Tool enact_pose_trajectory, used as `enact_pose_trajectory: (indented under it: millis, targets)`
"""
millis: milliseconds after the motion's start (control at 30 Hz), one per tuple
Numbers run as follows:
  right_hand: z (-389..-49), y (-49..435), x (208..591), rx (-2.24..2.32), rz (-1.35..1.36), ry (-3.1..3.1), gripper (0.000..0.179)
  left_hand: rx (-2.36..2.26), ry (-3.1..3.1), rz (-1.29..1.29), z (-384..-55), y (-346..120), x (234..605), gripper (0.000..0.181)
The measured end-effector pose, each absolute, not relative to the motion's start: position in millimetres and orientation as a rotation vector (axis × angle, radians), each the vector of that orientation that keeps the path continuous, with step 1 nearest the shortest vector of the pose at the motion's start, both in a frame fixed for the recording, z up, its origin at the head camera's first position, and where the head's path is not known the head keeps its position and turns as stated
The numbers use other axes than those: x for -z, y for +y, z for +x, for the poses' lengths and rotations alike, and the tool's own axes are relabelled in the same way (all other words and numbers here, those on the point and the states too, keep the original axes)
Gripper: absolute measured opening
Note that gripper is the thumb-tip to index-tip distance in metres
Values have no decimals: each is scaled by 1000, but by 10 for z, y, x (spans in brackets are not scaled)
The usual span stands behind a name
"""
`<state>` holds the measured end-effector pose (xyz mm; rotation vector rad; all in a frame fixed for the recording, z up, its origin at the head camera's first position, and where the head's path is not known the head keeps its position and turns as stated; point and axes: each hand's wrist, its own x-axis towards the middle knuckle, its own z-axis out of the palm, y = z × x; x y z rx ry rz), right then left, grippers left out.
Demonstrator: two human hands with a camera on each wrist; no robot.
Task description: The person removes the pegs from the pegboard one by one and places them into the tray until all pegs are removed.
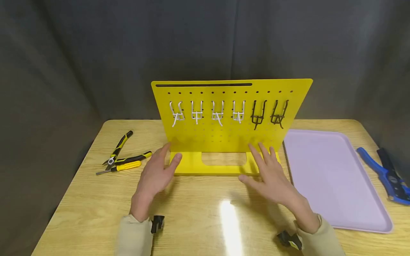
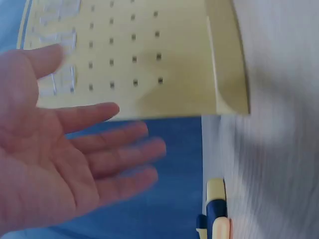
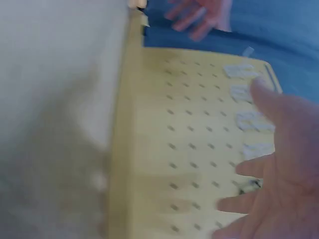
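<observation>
A yellow pegboard stand stands upright at the middle of the table. Along its upper part hang several white wire hooks, with two black wire hooks at the right. My left hand is at the stand's lower left corner, fingers spread and holding nothing. Over the right side of its base, my right hand hovers with fingers extended and nothing in them. In the left wrist view the left palm faces the camera beside the board. The right wrist view has the right hand in front of the board.
Left of the stand lie black-and-yellow diagonal cutters and a yellow-handled screwdriver. A light purple tray lies at the right, with a blue-handled tool beyond it. A dark curtain hangs behind the wooden table.
</observation>
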<state>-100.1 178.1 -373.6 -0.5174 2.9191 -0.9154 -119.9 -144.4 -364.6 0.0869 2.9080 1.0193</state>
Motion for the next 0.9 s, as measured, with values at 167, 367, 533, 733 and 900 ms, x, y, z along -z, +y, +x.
enact_pose_trajectory:
  millis: [167, 367, 533, 733, 900]
  targets:
    - [-1047, 2049, 3501, 1035, -515, 3017, 68, -1310, 2861, 42, -1394, -1662, 3599, 59]
    - [-1096, 2330, 3337, 1187, -224, 3218, 57, -1659, 2790, -14, -1607, -1754, 3614, 53]
    - [-1171, 2388, 3285, 1403, 17, 3244, 53, -1895, 2778, -113, -1787, -1709, 3619, 44]
    - [-1277, 2361, 3227, 1654, 168, 3256, 42, -1953, 2778, -138, -1924, -1636, 3608, 40]
    - [-1323, 2391, 3245, 1806, 233, 3231, 34, -1962, 2763, -118, -1981, -1613, 3624, 40]
